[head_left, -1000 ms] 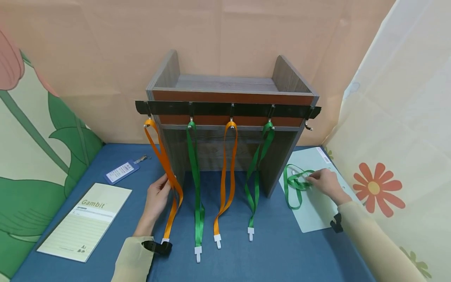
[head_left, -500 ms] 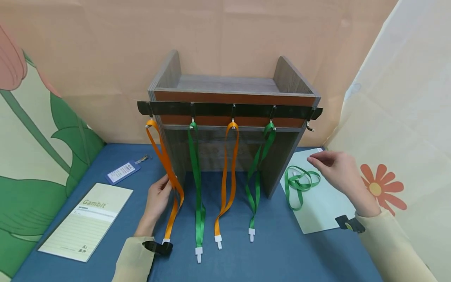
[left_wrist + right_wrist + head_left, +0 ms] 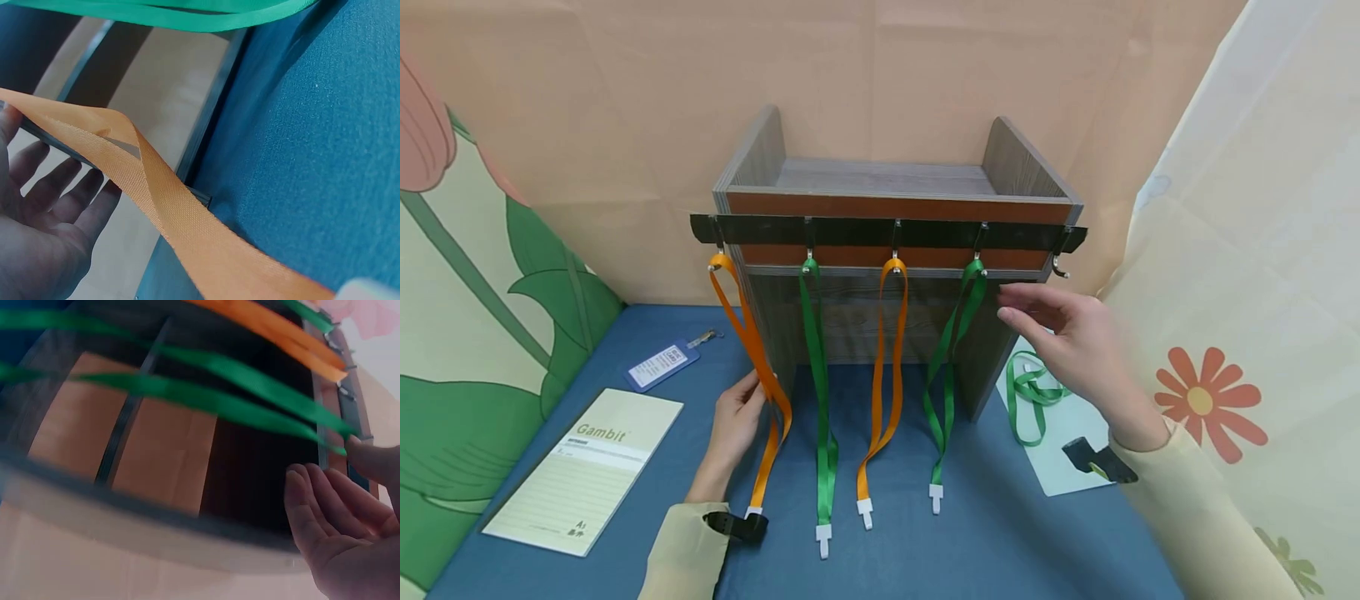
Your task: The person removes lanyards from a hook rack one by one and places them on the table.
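The bench (image 3: 992, 554) was covered in blue, its surface running back to a peach-coloured backdrop (image 3: 587, 167). A grey wood-grain shelf unit (image 3: 880, 175) stood upright on it towards the back, near the middle. On the left lay a pale notepad (image 3: 583, 475) printed "Gambit", set at a slant. Just beyond its upper end lay a blue-edged badge (image 3: 662, 367), also slanted, its metal clip pointing towards the shelf unit. To the right of the unit, a pale flat board (image 3: 1067, 454) lay on the bench, partly hidden by the right hand (image 3: 1071, 337); on it sat a loosely tangled green lanyard (image 3: 1033, 390).
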`<state>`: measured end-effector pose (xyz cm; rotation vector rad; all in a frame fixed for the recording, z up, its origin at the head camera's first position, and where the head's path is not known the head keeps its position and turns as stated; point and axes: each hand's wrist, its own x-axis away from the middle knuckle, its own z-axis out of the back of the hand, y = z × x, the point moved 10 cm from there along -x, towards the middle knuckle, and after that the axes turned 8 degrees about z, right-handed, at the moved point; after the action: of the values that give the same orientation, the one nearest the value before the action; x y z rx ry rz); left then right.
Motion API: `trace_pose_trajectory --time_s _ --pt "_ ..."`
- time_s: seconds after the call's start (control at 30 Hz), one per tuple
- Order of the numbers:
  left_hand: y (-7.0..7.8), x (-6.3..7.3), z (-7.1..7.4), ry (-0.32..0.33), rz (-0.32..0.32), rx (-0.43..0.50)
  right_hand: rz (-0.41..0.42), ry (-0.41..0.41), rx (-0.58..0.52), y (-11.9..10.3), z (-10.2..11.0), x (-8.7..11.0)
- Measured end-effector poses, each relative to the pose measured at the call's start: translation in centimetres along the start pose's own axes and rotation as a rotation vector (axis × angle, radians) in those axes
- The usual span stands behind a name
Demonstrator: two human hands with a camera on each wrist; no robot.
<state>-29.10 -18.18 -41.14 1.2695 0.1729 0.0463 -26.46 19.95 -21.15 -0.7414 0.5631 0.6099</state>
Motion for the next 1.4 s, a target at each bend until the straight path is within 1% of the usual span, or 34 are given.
trace_pose_trajectory --time_s 0.13,0.23,0.33,0.43,0.6,0.77,0.87,1.0,1.13,1.23,1.3,1.37,1.4 --pt "-0.2 -0.1 0.1 0.002 0.000 0.015 0.015 0.042 -0.184 -0.6 -0.9 -1.3" --pt "-0.2 -0.1 0.1 0.007 -0.004 0.022 -0.017 0.064 -0.260 -0.7 -1.3 -1.8" --pt "-0.2 -0.2 0.1 0.010 -0.008 0.022 -0.052 0.071 -0.303 -0.8 -1.6 -2.1" --pt "-0.1 -0.2 0.1 0.008 -0.015 0.021 -0.068 0.069 -0.294 -0.9 -1.8 -2.3" --pt "0.1 -0.2 0.1 0.006 -0.025 0.012 -0.068 0.084 -0.257 -1.2 -1.9 -2.6" --pt "0.2 -0.2 0.2 0.010 -0.023 0.001 -0.083 0.121 -0.221 -1.2 -1.6 -2.5" --pt "0.2 -0.2 0.2 0.008 -0.022 0.001 -0.068 0.152 -0.195 -1.6 -1.1 -2.3" --pt "0.2 -0.2 0.1 0.005 -0.017 0.012 -0.007 0.196 -0.188 -2.7 0.1 -2.3" --pt "0.1 -0.2 0.1 0.007 -0.018 0.018 0.050 0.225 -0.177 -4.1 1.6 -2.8" --pt "0.0 -0.3 0.0 0.005 -0.017 0.022 0.057 0.242 -0.172 -4.8 3.0 -3.2" --pt "0.0 -0.2 0.0 0.003 -0.020 0.022 0.046 0.248 -0.169 -4.9 3.9 -3.5" --pt "0.0 -0.2 0.0 0.002 -0.024 0.020 0.035 0.256 -0.195 -4.9 4.8 -3.7" --pt "0.0 -0.2 0.0 0.001 -0.025 0.018 0.028 0.260 -0.231 -4.9 5.2 -3.8"
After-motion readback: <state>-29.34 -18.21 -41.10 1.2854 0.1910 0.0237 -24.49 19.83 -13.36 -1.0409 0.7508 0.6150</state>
